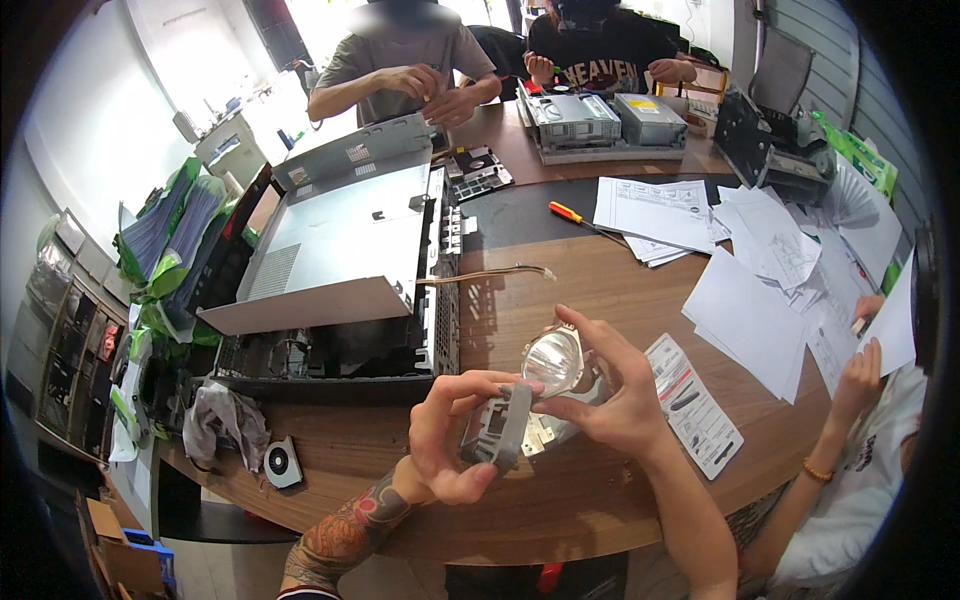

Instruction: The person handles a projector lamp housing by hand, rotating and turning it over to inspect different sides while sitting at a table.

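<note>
I hold a projector lamp module over the near edge of the round wooden table (pixel 560 300). My left hand (pixel 448 430) grips its grey plastic housing (pixel 497 430) from the left side. My right hand (pixel 610 395) closes around the shiny glass reflector bulb (pixel 553 362) at the top of the housing, fingers on its rim. The bulb faces up toward me. A printed leaflet (pixel 692 405) lies just right of my right hand.
A large opened grey device chassis (pixel 340 250) fills the table's left. An orange-handled screwdriver (pixel 567 212) and loose paper sheets (pixel 760 260) lie beyond. Other people's hands work at the far side and at right (pixel 860 375). A small fan (pixel 283 463) and cloth (pixel 225 420) sit at left.
</note>
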